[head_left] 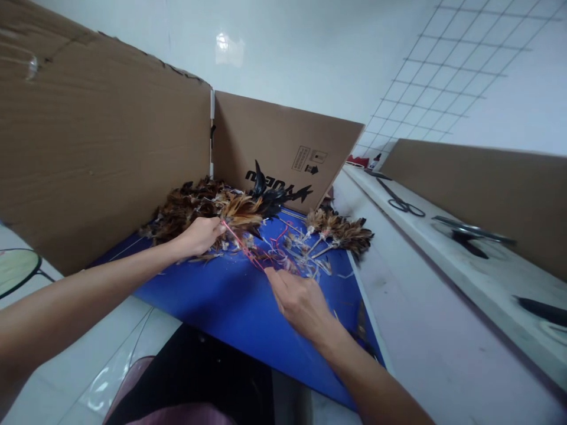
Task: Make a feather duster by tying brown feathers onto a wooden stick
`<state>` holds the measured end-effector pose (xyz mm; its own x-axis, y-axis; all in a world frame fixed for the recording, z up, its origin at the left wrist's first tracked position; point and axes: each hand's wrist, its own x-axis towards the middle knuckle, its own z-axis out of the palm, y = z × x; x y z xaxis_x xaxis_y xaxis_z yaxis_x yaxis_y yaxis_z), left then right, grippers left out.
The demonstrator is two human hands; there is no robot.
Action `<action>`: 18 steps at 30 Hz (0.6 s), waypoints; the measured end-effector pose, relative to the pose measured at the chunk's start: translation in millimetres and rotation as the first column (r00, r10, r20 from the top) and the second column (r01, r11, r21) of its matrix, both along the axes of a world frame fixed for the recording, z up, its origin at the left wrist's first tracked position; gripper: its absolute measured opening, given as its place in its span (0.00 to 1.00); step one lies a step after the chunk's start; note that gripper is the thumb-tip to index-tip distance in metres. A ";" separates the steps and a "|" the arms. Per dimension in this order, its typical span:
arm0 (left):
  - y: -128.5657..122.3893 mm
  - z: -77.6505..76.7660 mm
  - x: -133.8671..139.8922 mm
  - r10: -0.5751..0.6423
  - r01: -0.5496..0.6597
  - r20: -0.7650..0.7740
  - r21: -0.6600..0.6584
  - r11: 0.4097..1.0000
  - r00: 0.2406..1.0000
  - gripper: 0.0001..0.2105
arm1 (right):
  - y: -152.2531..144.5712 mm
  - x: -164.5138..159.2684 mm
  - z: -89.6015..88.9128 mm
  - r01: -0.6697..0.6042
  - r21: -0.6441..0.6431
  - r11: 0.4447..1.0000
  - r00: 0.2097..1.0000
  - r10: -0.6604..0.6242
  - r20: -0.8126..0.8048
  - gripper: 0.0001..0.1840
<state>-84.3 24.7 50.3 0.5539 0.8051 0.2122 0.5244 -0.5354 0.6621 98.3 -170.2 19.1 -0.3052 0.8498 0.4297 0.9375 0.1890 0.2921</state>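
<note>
My left hand (202,237) is closed in a pinch at the base of a bundle of brown feathers (241,211), whose tips fan away from me. From that pinch a pinkish-red string (241,243) stretches across to my right hand (300,297), whose fingers are closed on its other end. Between and beyond the hands, more red string lies loose among pale feather scraps (305,257). A large pile of brown and dark feathers (183,206) sits behind my left hand. To the right lie several tied feather bunches (343,229) with pale stems.
Everything lies on a blue tabletop (190,295), walled by cardboard at the left (110,118) and back (274,130). On the white ledge at right rest scissors (405,206) and other dark tools. A dark long object (362,324) lies near the table's right edge.
</note>
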 end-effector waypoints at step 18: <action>-42.2 -45.4 1.2 0.100 0.477 0.552 -0.787 0.390 0.828 0.14 | 12.2 -15.8 -87.8 0.178 -0.324 0.929 0.936 -0.262 -0.235 0.18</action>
<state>-83.2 -17.6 4.9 0.7807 0.5638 -0.2696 -0.0158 0.4491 0.8933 82.4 -158.0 -68.7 -0.0043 0.9818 0.1898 0.9999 0.0069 -0.0135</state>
